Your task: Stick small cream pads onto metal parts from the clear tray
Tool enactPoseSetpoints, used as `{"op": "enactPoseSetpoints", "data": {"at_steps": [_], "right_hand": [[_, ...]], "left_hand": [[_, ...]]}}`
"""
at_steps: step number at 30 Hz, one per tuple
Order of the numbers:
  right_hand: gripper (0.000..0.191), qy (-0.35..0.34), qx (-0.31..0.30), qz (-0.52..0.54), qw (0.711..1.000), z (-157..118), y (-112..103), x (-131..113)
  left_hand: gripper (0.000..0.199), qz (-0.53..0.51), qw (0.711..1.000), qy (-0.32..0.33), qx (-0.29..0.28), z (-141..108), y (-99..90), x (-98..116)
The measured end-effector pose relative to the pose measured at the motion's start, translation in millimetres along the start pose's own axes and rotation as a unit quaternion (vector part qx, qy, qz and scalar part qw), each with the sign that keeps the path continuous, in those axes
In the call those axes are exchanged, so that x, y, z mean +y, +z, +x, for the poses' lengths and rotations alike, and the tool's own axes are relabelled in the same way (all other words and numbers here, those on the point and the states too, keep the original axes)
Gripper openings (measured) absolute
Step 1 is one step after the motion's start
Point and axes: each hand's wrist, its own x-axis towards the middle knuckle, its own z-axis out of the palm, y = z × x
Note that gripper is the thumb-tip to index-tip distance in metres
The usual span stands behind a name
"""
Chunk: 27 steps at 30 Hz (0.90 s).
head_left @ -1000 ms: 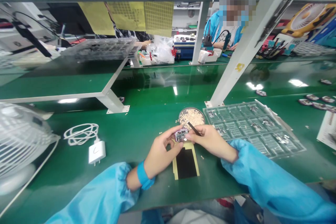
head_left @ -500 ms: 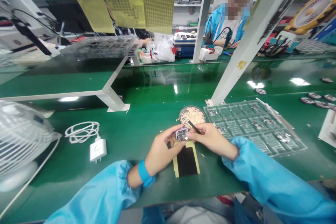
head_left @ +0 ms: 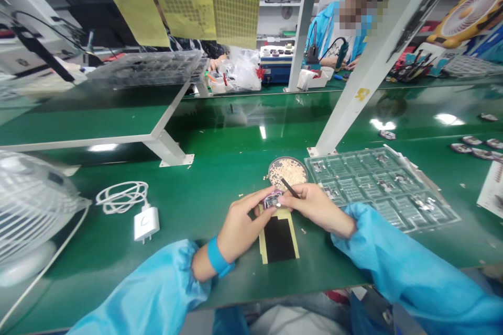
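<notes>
Between the thumb and fingers of my left hand (head_left: 241, 220) is a small purple-rimmed electronic housing (head_left: 272, 199), its inside facing up. My right hand (head_left: 310, 204) is closed on dark tweezers (head_left: 290, 187), which slant up and to the left. A right fingertip rests at the housing's right edge, by a small white spot. What lies under that fingertip is hidden. Below the hands lies a black pad (head_left: 279, 239) edged with yellow tape. Just beyond them stands a round dish (head_left: 288, 170) of small beige pieces.
At right lies a clear compartment tray (head_left: 377, 183) with small parts. A white charger (head_left: 146, 223) with coiled cable and a white fan (head_left: 33, 214) are at left. A slanted metal post (head_left: 346, 91) rises behind the tray. A co-worker in blue (head_left: 326, 23) sits across the bench.
Both hands keep their hold, and the housing has tilted slightly. The whole view has shifted a little with my head.
</notes>
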Motion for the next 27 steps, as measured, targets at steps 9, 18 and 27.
{"op": "enactPoseSetpoints", "data": {"at_steps": [9, 18, 27], "right_hand": [[0.036, -0.083, 0.058, 0.067, 0.993, -5, 18, 4], [0.033, -0.065, 0.024, 0.124, 0.99, -4, 26, 6], [0.03, -0.106, 0.083, 0.003, 0.991, 0, 27, 5]], "left_hand": [[0.051, -0.368, 0.921, -0.117, -0.046, 3, 7.6, 2], [0.03, -0.35, 0.936, -0.03, -0.01, 4, 13.3, 1], [0.036, -0.09, 0.996, 0.004, -0.015, 1, 11.1, -4]]}}
